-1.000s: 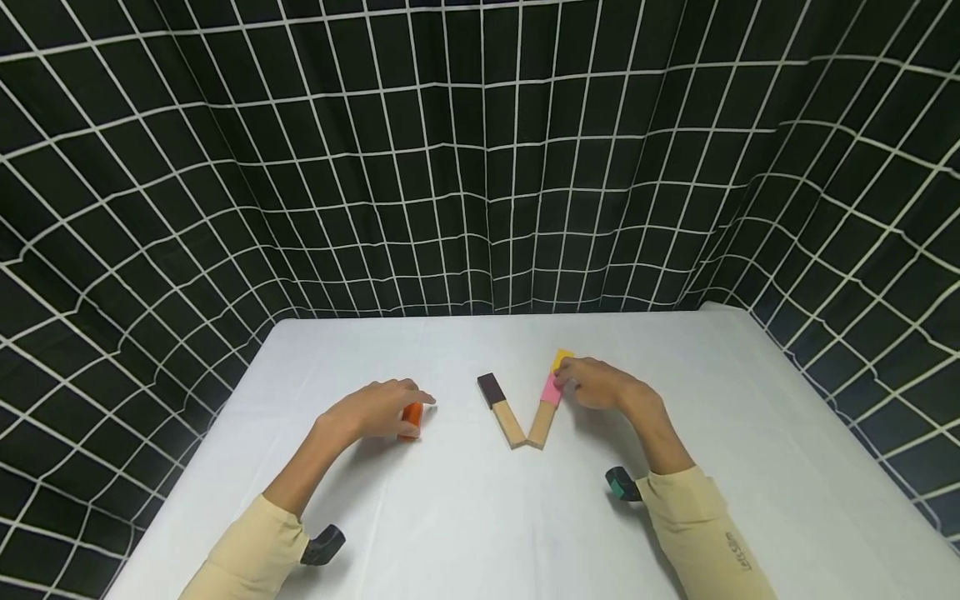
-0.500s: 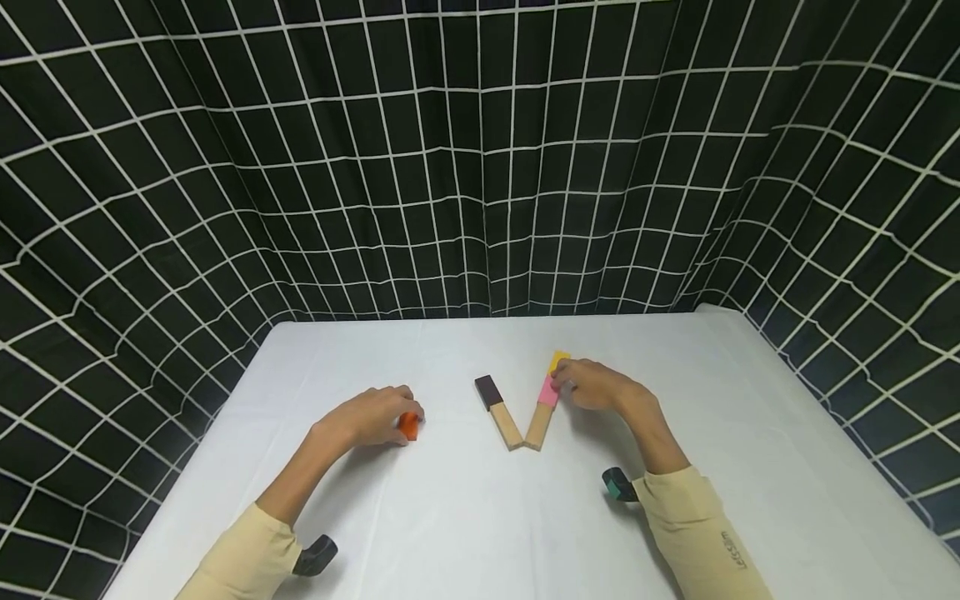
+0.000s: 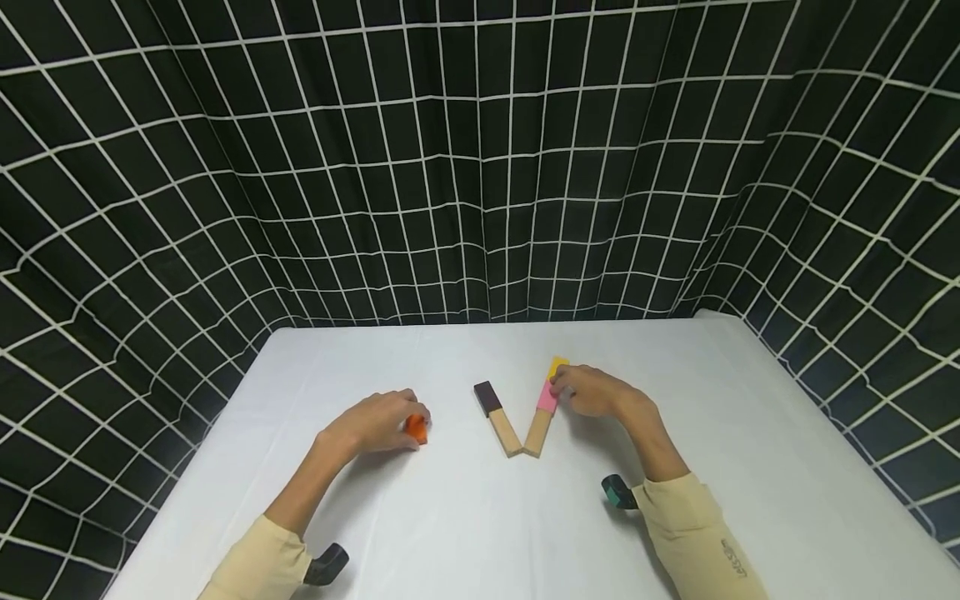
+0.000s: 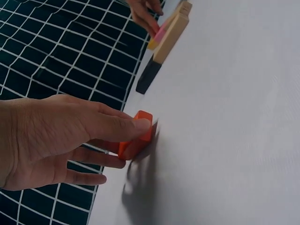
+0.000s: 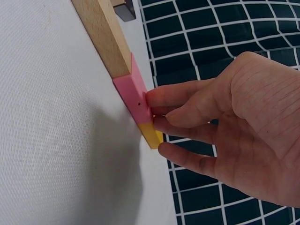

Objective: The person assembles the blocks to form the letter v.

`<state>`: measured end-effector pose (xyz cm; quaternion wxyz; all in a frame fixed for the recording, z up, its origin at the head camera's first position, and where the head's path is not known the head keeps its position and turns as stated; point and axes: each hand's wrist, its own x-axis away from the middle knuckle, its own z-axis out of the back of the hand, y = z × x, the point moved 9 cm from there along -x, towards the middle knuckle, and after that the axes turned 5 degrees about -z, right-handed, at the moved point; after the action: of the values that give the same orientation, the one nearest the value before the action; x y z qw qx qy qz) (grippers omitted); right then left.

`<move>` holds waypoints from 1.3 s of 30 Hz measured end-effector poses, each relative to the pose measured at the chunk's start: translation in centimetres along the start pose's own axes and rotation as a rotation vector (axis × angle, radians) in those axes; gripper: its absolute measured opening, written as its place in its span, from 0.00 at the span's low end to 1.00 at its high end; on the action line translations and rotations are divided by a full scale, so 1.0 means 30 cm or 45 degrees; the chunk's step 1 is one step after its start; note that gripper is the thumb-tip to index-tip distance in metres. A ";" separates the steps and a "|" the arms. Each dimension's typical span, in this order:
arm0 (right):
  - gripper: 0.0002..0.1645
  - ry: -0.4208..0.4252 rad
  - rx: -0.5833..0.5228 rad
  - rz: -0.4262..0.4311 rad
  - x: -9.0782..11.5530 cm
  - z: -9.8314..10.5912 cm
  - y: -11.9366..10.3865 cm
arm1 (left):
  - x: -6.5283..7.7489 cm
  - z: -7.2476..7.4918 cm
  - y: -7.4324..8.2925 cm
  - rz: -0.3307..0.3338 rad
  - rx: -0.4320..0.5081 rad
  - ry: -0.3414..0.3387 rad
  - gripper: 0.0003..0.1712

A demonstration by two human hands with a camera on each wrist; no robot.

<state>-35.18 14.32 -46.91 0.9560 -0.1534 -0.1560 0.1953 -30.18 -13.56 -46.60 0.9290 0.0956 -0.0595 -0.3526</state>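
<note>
My left hand (image 3: 373, 422) pinches an orange block (image 4: 138, 137) between thumb and fingers, close over the white table and left of the other blocks. In the left wrist view the thumb lies on the block's near face, and its shadow falls beside it. My right hand (image 3: 597, 392) touches the side of a pink block (image 5: 132, 93) with relaxed fingertips, the other fingers beside a yellow block (image 5: 150, 136). Yellow, pink and a plain wooden block (image 3: 537, 432) lie end to end. A dark brown block (image 3: 487, 397) and another wooden block (image 3: 506, 432) form the second arm of a V.
The white-covered table (image 3: 465, 525) ends at a black curtain (image 3: 450, 167) with a white grid, which rises at the back and both sides. A dark wrist camera (image 3: 327, 565) hangs under the left sleeve, another camera (image 3: 617, 492) under the right.
My left fingers have curled in round the orange block; one second ago the index finger stretched past it. The right hand stays at the pink and yellow blocks, and the V keeps its shape.
</note>
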 end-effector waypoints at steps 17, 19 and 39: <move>0.25 0.010 0.017 0.048 -0.015 -0.001 -0.023 | -0.145 0.079 0.033 0.069 -0.010 0.136 0.22; 0.25 -0.001 0.015 0.035 -0.014 -0.009 -0.021 | -0.170 0.073 0.029 0.064 -0.003 0.156 0.22; 0.28 0.021 -0.022 0.009 0.007 -0.004 -0.001 | -0.410 0.022 -0.025 0.092 0.081 0.183 0.25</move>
<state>-34.93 14.35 -46.95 0.9552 -0.1639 -0.1494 0.1960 -39.93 -6.01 -46.65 0.9395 0.1478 -0.0073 -0.3090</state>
